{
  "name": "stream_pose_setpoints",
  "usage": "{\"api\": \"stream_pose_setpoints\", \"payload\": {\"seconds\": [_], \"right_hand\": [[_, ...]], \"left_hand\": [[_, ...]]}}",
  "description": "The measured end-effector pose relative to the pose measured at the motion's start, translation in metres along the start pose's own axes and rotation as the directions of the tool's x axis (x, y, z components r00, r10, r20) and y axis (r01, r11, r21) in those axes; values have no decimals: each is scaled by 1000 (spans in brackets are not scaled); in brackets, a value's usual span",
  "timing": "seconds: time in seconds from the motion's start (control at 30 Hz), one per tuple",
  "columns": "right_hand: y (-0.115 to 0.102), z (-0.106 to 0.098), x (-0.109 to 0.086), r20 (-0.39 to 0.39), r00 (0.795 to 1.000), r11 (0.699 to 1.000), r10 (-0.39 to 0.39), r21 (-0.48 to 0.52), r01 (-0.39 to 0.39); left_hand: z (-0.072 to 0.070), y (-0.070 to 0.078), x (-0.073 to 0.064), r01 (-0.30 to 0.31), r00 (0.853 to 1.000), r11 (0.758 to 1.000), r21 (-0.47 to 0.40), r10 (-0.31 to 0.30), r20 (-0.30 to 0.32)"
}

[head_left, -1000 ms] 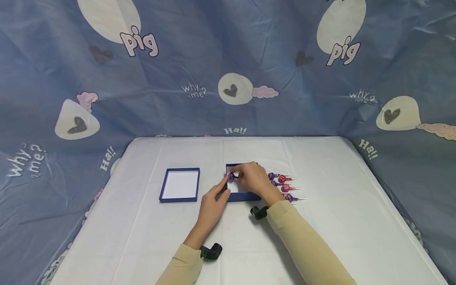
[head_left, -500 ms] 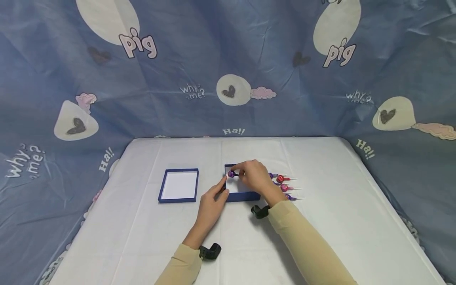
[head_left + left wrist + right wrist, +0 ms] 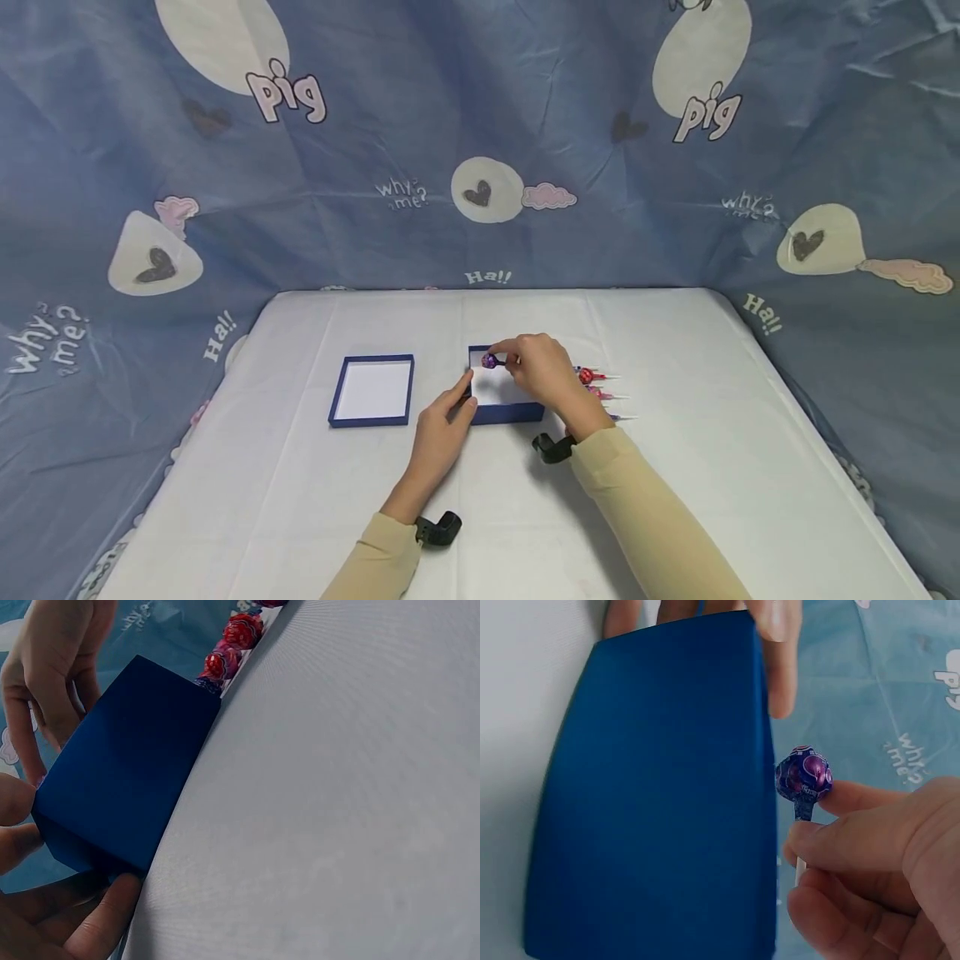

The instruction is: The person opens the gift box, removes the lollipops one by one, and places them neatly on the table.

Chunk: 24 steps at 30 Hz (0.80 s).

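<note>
A shallow blue box (image 3: 508, 413) with a white inside stands mid-table. My left hand (image 3: 438, 433) holds its left side, thumb at the near corner and fingertips at the rim; the box's blue outer wall fills much of both wrist views. My right hand (image 3: 543, 371) pinches a purple-wrapped lollipop (image 3: 804, 776) between thumb and index finger, just below the candy head. In the head view the lollipop's round head points left over the box's interior. The right hand covers part of the box and its far right corner.
Several lollipops (image 3: 587, 376) in red, pink and purple wrappers lie right of the box, sticks pointing right, partly behind the right hand. Left of the box is a blue-rimmed tray or lid (image 3: 372, 422) with a white inside. A patterned blue curtain (image 3: 360, 242) hangs behind the table.
My right hand has risen slightly and shifted a little right relative to the box, lifting the lollipop. The left hand has stayed at the box's side.
</note>
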State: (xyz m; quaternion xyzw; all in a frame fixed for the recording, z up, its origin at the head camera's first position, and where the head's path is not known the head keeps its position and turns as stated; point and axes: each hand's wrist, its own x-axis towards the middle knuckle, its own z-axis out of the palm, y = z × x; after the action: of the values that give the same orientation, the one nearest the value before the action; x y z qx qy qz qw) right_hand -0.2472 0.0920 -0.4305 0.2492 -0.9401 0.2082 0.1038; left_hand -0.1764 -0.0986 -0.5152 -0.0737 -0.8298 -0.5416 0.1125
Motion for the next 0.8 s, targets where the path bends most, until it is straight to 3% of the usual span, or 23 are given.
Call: {"api": "stream_pose_setpoints", "payload": {"seconds": [0.43, 0.8], "right_hand": [[1, -24, -16, -56, 998, 999, -34, -1, 34], [10, -36, -27, -94, 995, 999, -29, 9, 30]], "left_hand": [[-1, 3, 0, -13, 1000, 1000, -7, 13, -14], [0, 2, 0, 25, 1000, 1000, 3, -25, 2]]}}
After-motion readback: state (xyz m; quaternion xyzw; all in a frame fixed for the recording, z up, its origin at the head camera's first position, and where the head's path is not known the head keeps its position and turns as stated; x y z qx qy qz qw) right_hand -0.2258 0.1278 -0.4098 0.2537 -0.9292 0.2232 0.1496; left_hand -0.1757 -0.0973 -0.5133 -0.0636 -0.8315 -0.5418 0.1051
